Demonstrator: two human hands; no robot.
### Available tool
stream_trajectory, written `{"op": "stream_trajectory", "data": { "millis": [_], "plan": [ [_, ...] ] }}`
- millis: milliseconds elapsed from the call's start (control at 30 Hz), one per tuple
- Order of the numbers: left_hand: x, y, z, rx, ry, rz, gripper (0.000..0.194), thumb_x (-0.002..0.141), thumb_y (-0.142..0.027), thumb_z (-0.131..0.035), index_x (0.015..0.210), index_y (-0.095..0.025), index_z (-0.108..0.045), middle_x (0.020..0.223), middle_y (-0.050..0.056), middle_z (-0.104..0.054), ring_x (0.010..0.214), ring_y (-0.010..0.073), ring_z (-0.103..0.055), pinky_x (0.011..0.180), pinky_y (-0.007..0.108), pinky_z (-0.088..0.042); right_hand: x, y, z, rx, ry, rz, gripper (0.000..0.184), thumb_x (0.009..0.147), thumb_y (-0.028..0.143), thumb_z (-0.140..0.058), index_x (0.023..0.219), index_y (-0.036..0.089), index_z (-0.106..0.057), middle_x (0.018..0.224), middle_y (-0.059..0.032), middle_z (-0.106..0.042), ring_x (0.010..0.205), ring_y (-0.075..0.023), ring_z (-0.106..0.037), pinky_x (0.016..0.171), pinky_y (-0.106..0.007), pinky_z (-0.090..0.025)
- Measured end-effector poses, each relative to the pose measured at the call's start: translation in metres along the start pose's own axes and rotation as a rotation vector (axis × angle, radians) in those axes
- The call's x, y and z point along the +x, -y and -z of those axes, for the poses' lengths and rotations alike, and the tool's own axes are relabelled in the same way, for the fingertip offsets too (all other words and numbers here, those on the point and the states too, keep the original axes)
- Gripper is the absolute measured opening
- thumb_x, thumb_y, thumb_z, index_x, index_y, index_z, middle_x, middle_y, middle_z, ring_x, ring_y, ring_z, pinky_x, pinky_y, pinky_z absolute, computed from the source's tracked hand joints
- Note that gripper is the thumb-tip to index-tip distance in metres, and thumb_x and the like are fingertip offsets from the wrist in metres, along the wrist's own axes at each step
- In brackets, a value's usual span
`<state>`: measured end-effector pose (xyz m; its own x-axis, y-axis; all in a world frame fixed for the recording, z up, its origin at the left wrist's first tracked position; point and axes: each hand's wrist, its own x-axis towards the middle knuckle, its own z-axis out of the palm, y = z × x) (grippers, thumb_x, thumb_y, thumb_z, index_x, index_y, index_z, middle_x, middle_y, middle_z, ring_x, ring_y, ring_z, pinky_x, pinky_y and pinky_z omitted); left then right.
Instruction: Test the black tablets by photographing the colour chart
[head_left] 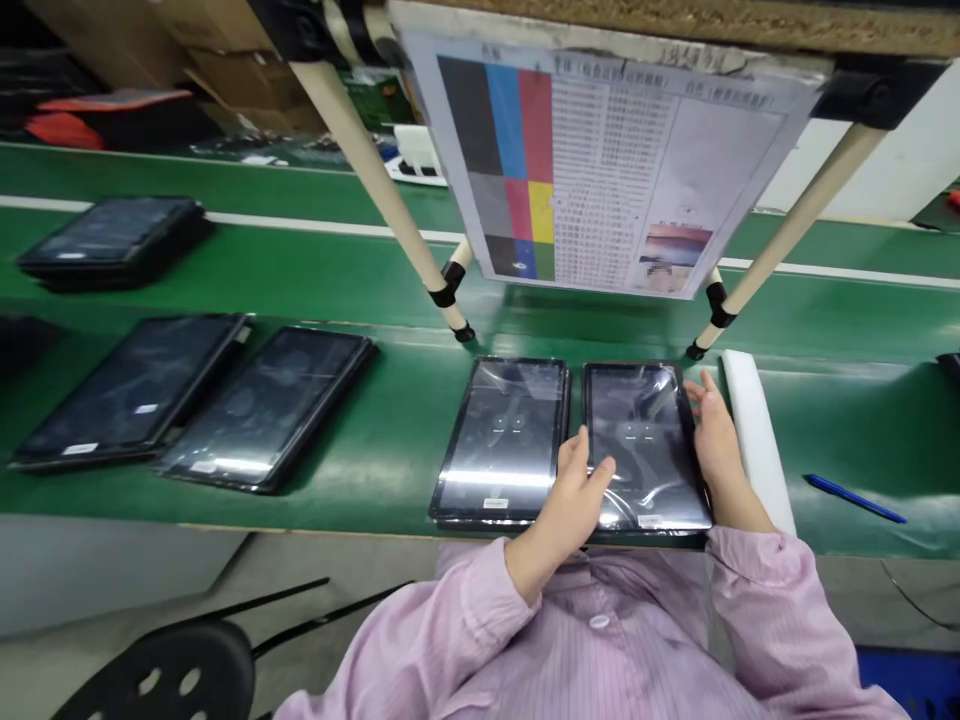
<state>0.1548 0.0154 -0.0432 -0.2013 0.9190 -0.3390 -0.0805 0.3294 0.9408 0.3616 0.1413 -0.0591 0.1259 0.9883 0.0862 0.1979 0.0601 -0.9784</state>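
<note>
A tablet in clear film (645, 465) lies screen up at the front edge of the green bench, between my two hands. My left hand (574, 495) is at its left edge with fingers stretched out and thumb apart, over the gap beside a second film-wrapped tablet (499, 430). At the right edge of the first tablet, my right hand (716, 435) is open, its fingers apart and slightly bent. Both screens show small light marks and a white label near the bottom. Whether either hand presses on the tablet is hard to tell.
A white foam strip (757, 440) and a blue pen (855, 498) lie to the right. Film-wrapped tablets (270, 405) and a stack (112, 235) are at the left. A printed chart (600, 170) hangs on a pipe frame (382, 190) above. A black chair (172, 670) stands below left.
</note>
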Motion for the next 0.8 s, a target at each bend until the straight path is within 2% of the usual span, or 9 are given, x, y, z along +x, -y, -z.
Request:
{"op": "stream_trajectory", "data": {
  "millis": [100, 200, 267, 333, 433, 533, 600, 733, 800],
  "plan": [
    [-0.005, 0.004, 0.014, 0.149, 0.145, -0.141, 0.075, 0.099, -0.042, -0.064, 0.166, -0.021, -0.037, 0.178, 0.012, -0.028, 0.167, 0.0286, -0.019, 0.136, 0.049, -0.012, -0.016, 0.016, 0.01, -0.231, -0.03, 0.163, 0.081, 0.098, 0.077, -0.045, 0.157, 0.024, -0.053, 0.155, -0.0142, -0.057, 0.149, -0.033, -0.047, 0.13, -0.06, -0.027],
    [-0.014, 0.004, 0.032, 0.293, 0.205, -0.372, 0.069, 0.109, -0.044, -0.046, 0.171, -0.026, -0.022, 0.18, 0.012, -0.023, 0.166, 0.0263, -0.021, 0.135, 0.051, -0.02, -0.038, 0.032, 0.01, -0.6, 0.127, 0.403, 0.054, 0.108, 0.059, -0.036, 0.14, 0.034, -0.07, 0.154, -0.0089, -0.059, 0.147, -0.0339, -0.048, 0.123, -0.064, -0.033],
    [-0.019, 0.0, 0.045, 0.384, 0.133, -0.506, 0.06, 0.111, -0.039, -0.043, 0.168, -0.028, -0.03, 0.172, 0.012, -0.038, 0.159, 0.0254, -0.037, 0.131, 0.051, -0.032, -0.05, 0.038, 0.005, -0.812, 0.259, 0.469, 0.046, 0.11, 0.048, -0.037, 0.129, 0.038, -0.077, 0.157, -0.0052, -0.057, 0.15, -0.0367, -0.043, 0.118, -0.067, -0.033],
    [-0.022, -0.006, 0.06, 0.541, 0.006, -0.632, 0.049, 0.11, -0.033, -0.045, 0.159, -0.027, -0.047, 0.155, 0.013, -0.056, 0.145, 0.0261, -0.051, 0.122, 0.051, -0.043, -0.058, 0.039, -0.003, -0.963, 0.331, 0.474, 0.043, 0.11, 0.041, -0.039, 0.129, 0.04, -0.077, 0.162, -0.0037, -0.053, 0.152, -0.0392, -0.039, 0.115, -0.069, -0.033],
    [-0.02, -0.017, 0.083, 0.837, -0.248, -0.745, 0.038, 0.107, -0.025, -0.047, 0.138, -0.02, -0.07, 0.129, 0.016, -0.063, 0.124, 0.0307, -0.056, 0.11, 0.055, -0.049, -0.062, 0.036, -0.01, -1.032, 0.355, 0.471, 0.043, 0.11, 0.037, -0.038, 0.135, 0.039, -0.073, 0.165, -0.0041, -0.049, 0.153, -0.04, -0.037, 0.114, -0.068, -0.035],
    [-0.014, -0.025, 0.104, 1.089, -0.465, -0.685, 0.037, 0.104, -0.02, -0.049, 0.124, -0.019, -0.08, 0.123, 0.02, -0.059, 0.119, 0.0373, -0.05, 0.103, 0.062, -0.047, -0.062, 0.036, -0.007, -0.96, 0.275, 0.504, 0.045, 0.111, 0.039, -0.036, 0.142, 0.038, -0.069, 0.166, -0.0062, -0.046, 0.153, -0.0387, -0.038, 0.115, -0.066, -0.036],
    [-0.009, -0.027, 0.113, 1.188, -0.533, -0.584, 0.038, 0.102, -0.019, -0.051, 0.124, -0.021, -0.082, 0.125, 0.022, -0.057, 0.118, 0.0401, -0.048, 0.099, 0.064, -0.047, -0.062, 0.038, -0.002, -0.903, 0.221, 0.517, 0.047, 0.111, 0.041, -0.034, 0.144, 0.036, -0.067, 0.164, -0.0082, -0.047, 0.152, -0.0378, -0.04, 0.115, -0.065, -0.037],
    [-0.002, -0.022, 0.12, 1.304, -0.439, -0.386, 0.039, 0.102, -0.025, -0.054, 0.132, -0.026, -0.079, 0.134, 0.023, -0.054, 0.12, 0.0432, -0.046, 0.095, 0.064, -0.048, -0.063, 0.04, 0.008, -0.88, 0.194, 0.493, 0.048, 0.111, 0.044, -0.033, 0.14, 0.035, -0.07, 0.16, -0.01, -0.051, 0.151, -0.0386, -0.043, 0.114, -0.066, -0.037],
    [-0.001, -0.018, 0.12, 1.329, -0.393, -0.352, 0.04, 0.103, -0.028, -0.053, 0.136, -0.026, -0.076, 0.134, 0.023, -0.054, 0.12, 0.0425, -0.046, 0.096, 0.064, -0.048, -0.064, 0.038, 0.013, -0.89, 0.173, 0.469, 0.048, 0.111, 0.045, -0.033, 0.136, 0.035, -0.073, 0.159, -0.01, -0.052, 0.15, -0.0389, -0.043, 0.114, -0.068, -0.036]
  ]
}}
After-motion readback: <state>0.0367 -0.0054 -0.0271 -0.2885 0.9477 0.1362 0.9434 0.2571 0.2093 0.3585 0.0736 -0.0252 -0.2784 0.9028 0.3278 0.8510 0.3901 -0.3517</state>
